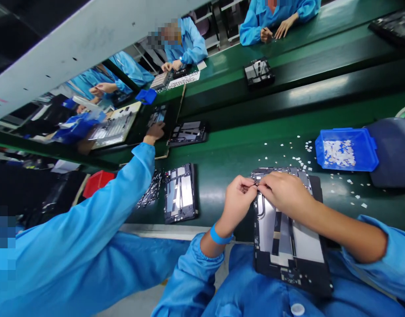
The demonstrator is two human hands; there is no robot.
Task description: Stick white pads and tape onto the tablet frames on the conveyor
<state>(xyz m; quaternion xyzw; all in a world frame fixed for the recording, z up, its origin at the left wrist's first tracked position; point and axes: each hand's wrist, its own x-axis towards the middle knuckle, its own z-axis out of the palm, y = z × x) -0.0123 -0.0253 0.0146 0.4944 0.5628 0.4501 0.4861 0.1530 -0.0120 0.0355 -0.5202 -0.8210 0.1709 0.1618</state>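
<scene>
An opened tablet (308, 242) with its inner parts bare lies tilted in front of me, partly over the table's edge. At its far left corner my left hand (238, 200) is closed in a pinch, a blue band around the wrist. My right hand (286, 191) reaches over the tablet's upper part and pinches at the same spot, its fingertips almost touching the left ones. Something small and dark shows between the fingertips, too small to name. The right hand covers part of the tablet's top.
Right of the tablet stands a blue tray (367, 160) of white paper bits, with loose bits (300, 160) scattered around. Left lie a tablet stack (179, 193), dark strips (151, 189) and a red bin (98, 182). A co-worker's sleeve (123, 185) reaches across; others sit opposite.
</scene>
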